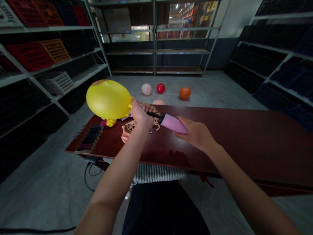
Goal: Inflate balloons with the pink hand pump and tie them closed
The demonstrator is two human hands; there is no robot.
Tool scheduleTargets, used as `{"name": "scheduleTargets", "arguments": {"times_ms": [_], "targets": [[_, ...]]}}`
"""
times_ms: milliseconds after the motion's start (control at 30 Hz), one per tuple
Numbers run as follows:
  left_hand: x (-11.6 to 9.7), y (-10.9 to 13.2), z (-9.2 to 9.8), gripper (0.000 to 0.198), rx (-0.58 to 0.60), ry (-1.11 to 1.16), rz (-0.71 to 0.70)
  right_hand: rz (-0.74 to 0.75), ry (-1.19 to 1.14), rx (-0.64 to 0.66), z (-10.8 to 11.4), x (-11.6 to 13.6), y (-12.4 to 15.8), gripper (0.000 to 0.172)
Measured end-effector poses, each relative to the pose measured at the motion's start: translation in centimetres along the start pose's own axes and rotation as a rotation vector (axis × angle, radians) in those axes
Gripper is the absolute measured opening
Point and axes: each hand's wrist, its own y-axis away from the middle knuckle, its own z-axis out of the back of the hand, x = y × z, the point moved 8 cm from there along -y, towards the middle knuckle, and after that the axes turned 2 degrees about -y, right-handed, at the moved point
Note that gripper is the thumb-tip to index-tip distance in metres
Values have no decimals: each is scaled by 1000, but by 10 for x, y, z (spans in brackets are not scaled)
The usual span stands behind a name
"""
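My left hand point(141, 115) grips the neck of an inflated yellow balloon point(108, 99) above the table and also appears to hold the black nozzle of a pink hand pump point(173, 123). My right hand point(195, 134) is wrapped around the pump's pink end. Where the nozzle meets the balloon's neck is hidden by my left fingers. Below my left hand, tangled tan strings point(131, 126) and a limp peach balloon point(125, 135) lie on the dark red table point(231, 143).
A pixelated object point(88, 138) and small yellow pieces point(109, 122) lie at the table's left end. Pale pink point(146, 89), red point(160, 88) and orange point(184, 93) balloons rest on the concrete floor beyond it. Metal shelves point(154, 32) with crates surround the floor, and a black cable point(31, 230) crosses it.
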Motion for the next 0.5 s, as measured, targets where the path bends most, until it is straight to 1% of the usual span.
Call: {"name": "scheduleTargets", "arguments": {"times_ms": [100,200,333,500], "targets": [[4,7,-6,48,6,-12,14,-18,-22,-15,4,11,-10,54],[2,7,-6,46,-1,-13,18,-21,-44,-4,3,15,-12,54],[1,1,0,46,8,-8,37,-15,-49,26,-3,13,-9,59],[2,-8,5,46,3,0,34,-20,-13,53,-9,5,-4,61]]}}
